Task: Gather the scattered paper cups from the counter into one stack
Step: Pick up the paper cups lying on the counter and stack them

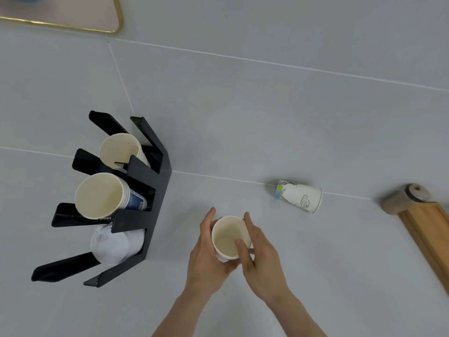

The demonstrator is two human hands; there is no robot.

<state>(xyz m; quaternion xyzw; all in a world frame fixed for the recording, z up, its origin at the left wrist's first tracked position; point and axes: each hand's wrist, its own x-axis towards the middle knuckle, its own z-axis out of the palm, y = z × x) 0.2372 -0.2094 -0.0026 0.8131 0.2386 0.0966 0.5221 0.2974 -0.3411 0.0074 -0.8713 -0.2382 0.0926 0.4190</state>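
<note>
A white paper cup point(227, 235) stands mouth up at the lower middle, gripped from both sides. My left hand point(206, 254) wraps its left wall. My right hand point(260, 249) holds its right wall, with the thumb hooked over the rim into the mouth. Whether more cups are nested under it is hidden by the fingers. A second paper cup point(298, 195), white with printed drawings, lies on its side on the grey counter point(267, 105) to the upper right, mouth toward the right.
A black cup holder rack point(148, 190) stands at the left, holding a single cup point(120, 150), a stack of cups point(100, 195) and white lids point(110, 244). A wooden board point(427, 234) with a round container point(403, 199) sits at the right edge. A gold-rimmed tray point(73, 15) lies at the top left.
</note>
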